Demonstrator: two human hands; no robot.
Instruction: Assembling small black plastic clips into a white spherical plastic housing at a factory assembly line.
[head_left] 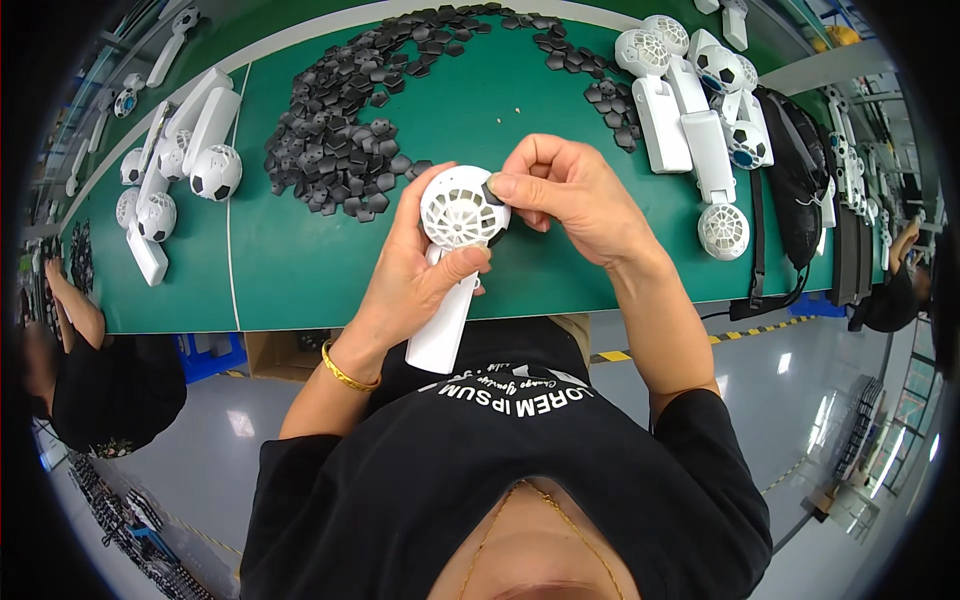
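Device (460, 212), white and round-headed, is over the near edge of the table (300, 285); I see the left hand (408, 275) gripping it, seemingly for steadiness, while the right hand (572, 198) pinches a dark piece (491, 195) against its side. Loose black pieces (338, 150) lie handily within reach.

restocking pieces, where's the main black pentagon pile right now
In the head view, the black pentagon pile lies left of centre on the green table, just beyond the left hand.
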